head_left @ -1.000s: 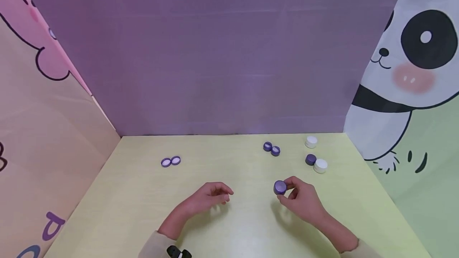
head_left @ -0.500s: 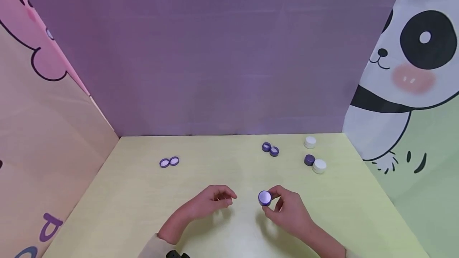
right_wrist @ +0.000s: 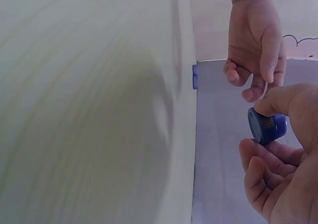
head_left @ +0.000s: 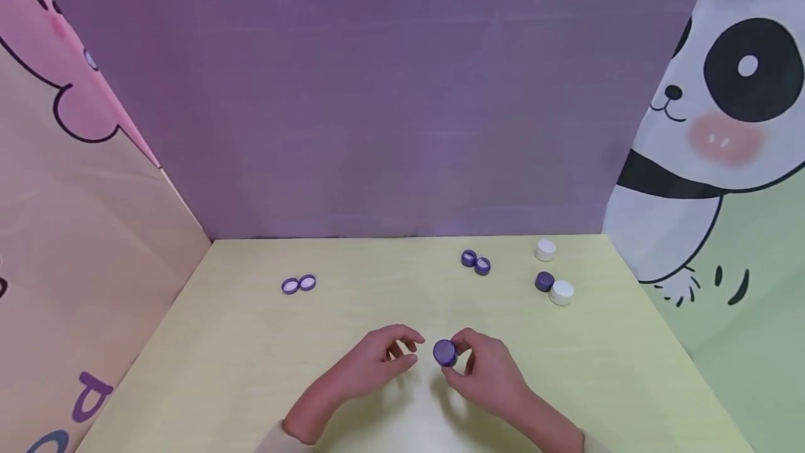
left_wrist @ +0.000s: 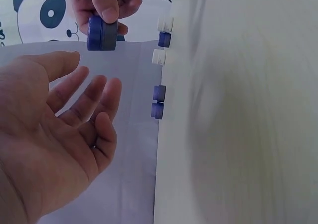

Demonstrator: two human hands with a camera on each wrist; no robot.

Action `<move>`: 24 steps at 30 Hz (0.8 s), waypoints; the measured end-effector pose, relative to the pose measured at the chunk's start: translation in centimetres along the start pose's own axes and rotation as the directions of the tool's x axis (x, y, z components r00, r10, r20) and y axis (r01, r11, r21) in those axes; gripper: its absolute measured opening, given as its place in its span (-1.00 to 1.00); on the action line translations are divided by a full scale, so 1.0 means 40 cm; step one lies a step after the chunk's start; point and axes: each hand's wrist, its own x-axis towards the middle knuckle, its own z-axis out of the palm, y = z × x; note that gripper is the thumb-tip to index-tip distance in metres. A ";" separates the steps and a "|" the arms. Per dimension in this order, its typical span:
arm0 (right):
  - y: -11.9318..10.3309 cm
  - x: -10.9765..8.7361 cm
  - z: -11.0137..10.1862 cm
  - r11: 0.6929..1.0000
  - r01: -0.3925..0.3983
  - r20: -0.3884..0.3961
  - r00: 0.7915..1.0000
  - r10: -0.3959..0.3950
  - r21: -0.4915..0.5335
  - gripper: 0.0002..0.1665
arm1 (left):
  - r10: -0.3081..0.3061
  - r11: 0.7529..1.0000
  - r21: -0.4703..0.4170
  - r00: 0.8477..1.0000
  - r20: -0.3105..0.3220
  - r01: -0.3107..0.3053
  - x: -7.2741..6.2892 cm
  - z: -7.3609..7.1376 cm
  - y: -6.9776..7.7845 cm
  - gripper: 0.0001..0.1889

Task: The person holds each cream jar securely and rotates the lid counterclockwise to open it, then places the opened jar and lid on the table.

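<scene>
R hand (head_left: 489,373) holds squat rnd purple container (head_left: 444,353) w/ flat end.

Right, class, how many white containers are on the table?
2: one white container near the far right corner of the table, the other white container nearer the camera, beside a purple container.

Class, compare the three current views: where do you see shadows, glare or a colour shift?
Head: soft shadows under the left hand and right hand, pale sheen on the table between them. Left wrist: bluish cast, the table's grain faint. Right wrist: broad, soft-edged shadow across the table; the held jar looks bluer than in the head view.
</scene>
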 end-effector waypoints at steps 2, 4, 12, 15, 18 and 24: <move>-0.002 0.002 0.004 1.000 0.006 0.005 1.000 -0.006 -0.009 -0.68 | 0.003 1.000 0.007 1.000 -0.009 -0.003 0.000 0.003 0.001 -0.71; -0.004 0.002 0.009 1.000 0.008 0.013 1.000 -0.007 -0.013 -0.70 | 0.003 1.000 0.014 1.000 -0.016 -0.003 0.001 0.006 0.000 -0.68; -0.013 0.006 0.019 1.000 0.000 0.082 0.997 0.001 -0.018 -0.72 | 0.002 0.998 0.066 1.000 -0.014 -0.001 0.005 0.016 -0.001 -0.63; -0.018 0.007 0.023 1.000 -0.009 0.112 0.994 0.011 -0.010 -0.72 | 0.015 0.998 0.063 1.000 -0.001 -0.015 0.006 0.018 -0.001 -0.67; -0.020 0.007 0.027 1.000 -0.019 0.132 0.991 0.019 -0.003 -0.72 | 0.025 0.998 0.050 1.000 0.016 -0.025 0.006 0.021 -0.001 -0.71; -0.022 0.010 0.037 0.999 -0.018 0.155 0.988 0.011 0.039 -0.75 | 0.037 0.998 0.040 0.999 0.020 -0.038 0.008 0.023 0.002 -0.75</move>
